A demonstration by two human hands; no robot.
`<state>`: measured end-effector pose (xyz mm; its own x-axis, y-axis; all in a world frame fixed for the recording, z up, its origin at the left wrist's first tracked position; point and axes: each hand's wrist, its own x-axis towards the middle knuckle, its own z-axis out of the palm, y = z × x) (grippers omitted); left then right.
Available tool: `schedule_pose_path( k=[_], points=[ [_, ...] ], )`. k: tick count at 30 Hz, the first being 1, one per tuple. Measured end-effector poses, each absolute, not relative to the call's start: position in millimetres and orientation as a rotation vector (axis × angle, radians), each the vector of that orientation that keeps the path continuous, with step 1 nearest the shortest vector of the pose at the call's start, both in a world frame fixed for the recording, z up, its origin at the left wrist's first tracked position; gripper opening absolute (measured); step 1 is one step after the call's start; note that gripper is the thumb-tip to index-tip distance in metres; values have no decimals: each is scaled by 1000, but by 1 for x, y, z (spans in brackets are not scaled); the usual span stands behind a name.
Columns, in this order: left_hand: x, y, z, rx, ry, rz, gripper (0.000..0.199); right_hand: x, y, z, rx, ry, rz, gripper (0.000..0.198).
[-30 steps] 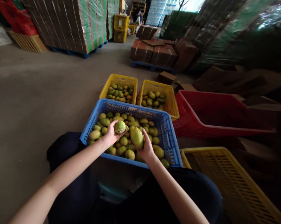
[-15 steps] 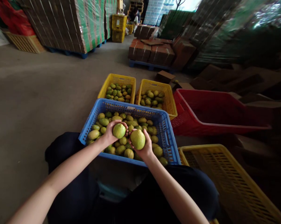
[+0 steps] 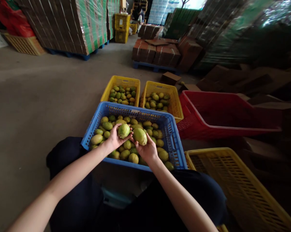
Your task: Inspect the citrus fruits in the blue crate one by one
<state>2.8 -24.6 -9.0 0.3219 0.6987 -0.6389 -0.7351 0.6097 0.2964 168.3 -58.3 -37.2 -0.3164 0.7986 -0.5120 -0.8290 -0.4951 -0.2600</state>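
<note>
Left hand (image 3: 115,137): gripping a green fruit (image 3: 123,130) | Right hand (image 3: 147,150): curled round a yellower fruit (image 3: 140,136) | Both above blue crate (image 3: 150,114), not yet set down | Left in it: many loose fruits (image 3: 133,158) | Two yellow crates (image 3: 134,81) beyond: part-filled

Held fruit (image 3: 140,136): both yellow-green. Crate fruit (image 3: 133,158): yellow to dark green. Big crate (image 3: 152,112): blue, slotted sides. Rear crates (image 3: 157,84): both yellow. Near crate (image 3: 208,151): yellow, slot grid. Tub (image 3: 237,130): red. Trousers (image 3: 198,193): dark navy. Floor (image 3: 39,96): grey-brown. Cartons (image 3: 145,53): red-brown, pale straps. Pallet (image 3: 145,65) under them: blue. Wrapped stack (image 3: 94,25): green face, brown vertical stripes; brown side, pale lines. Sack (image 3: 12,19): red.
</note>
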Motion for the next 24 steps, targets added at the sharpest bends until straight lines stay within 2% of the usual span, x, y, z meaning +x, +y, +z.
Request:
schedule_pose_path(
  k=[5,17,24],
  points=[
    [7,-21,-11,-137,892,880,39,169,-56,-42,-694,106,1971,32],
    [2,-28,-5,25,741,962,29,170,-61,-21,-769,-133,1925,24],
    [-2,-31,-25,133,768,964,22,178,-58,-15,-735,-164,1842,20]
  ],
)
